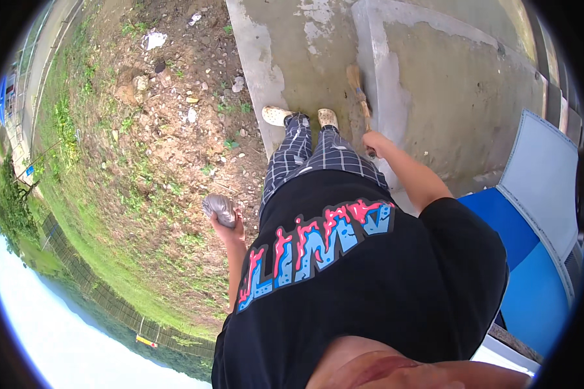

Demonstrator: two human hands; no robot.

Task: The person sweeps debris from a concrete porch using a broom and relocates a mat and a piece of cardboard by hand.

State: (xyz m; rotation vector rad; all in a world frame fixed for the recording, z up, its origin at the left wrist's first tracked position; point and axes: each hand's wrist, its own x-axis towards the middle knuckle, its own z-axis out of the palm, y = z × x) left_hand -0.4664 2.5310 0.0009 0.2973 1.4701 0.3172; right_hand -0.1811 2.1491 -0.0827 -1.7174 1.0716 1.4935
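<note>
My right hand [377,144] is closed around the handle of a brush [363,98] with a light wooden handle and a tan head. The brush head points away from me and lies close to the foot of a raised concrete block; I cannot tell whether it touches. Out to the left, my left hand [230,228] grips a grey, rounded, shiny bundle [220,209], perhaps wrapped in plastic. What is inside it does not show. The bundle is held out over the rough ground, apart from the brush.
I stand on a damp concrete strip [298,71] in pale clogs. The raised concrete block [457,97] runs along the right. Stony, weedy ground [169,129] drops away on the left. Blue and white panels [532,259] stand close at the right.
</note>
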